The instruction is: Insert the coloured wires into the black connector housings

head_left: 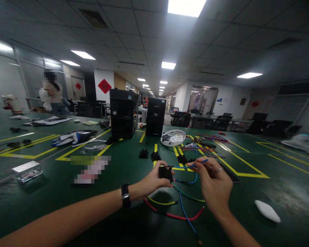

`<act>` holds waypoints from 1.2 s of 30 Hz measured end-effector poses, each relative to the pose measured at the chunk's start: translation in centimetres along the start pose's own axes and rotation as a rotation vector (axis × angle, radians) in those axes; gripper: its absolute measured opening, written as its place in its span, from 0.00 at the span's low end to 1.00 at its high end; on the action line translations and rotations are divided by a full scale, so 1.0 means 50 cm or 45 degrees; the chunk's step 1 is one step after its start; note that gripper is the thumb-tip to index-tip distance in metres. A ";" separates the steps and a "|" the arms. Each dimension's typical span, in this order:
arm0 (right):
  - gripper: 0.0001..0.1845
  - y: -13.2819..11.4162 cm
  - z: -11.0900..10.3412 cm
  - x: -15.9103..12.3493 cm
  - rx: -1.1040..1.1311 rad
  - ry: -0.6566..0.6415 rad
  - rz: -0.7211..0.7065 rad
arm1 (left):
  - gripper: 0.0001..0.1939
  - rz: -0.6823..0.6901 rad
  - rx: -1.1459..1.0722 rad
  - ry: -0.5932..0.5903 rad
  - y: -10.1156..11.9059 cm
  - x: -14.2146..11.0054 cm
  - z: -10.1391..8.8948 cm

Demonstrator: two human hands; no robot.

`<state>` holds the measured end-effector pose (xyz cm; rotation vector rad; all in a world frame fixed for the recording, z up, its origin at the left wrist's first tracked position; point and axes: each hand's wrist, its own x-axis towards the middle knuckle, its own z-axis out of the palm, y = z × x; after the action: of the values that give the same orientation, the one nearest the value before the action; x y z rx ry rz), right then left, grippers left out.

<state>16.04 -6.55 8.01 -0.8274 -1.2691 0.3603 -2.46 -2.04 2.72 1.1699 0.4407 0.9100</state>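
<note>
Green, yellow-taped surface [54,188] spread below. Toward its near edge, the left hand [149,180] clamped a small black plastic block [165,174], apparently to steady it while the right hand [214,180] pinched a thin blue wire [181,167].

The bare left forearm [79,211] is extended from the lower left, the left hand [149,179] curled in a firm grip. The bare right forearm [238,224] is angled upward, the right hand [215,183] pinched at thumb and forefinger.
</note>
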 end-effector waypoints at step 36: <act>0.19 0.048 0.008 0.019 0.546 0.103 0.531 | 0.28 0.084 -0.325 0.174 -0.027 -0.018 0.046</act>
<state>16.42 -4.17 6.99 -0.7213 -0.8905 0.8908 -0.85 -4.28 2.18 0.8972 0.3847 1.0746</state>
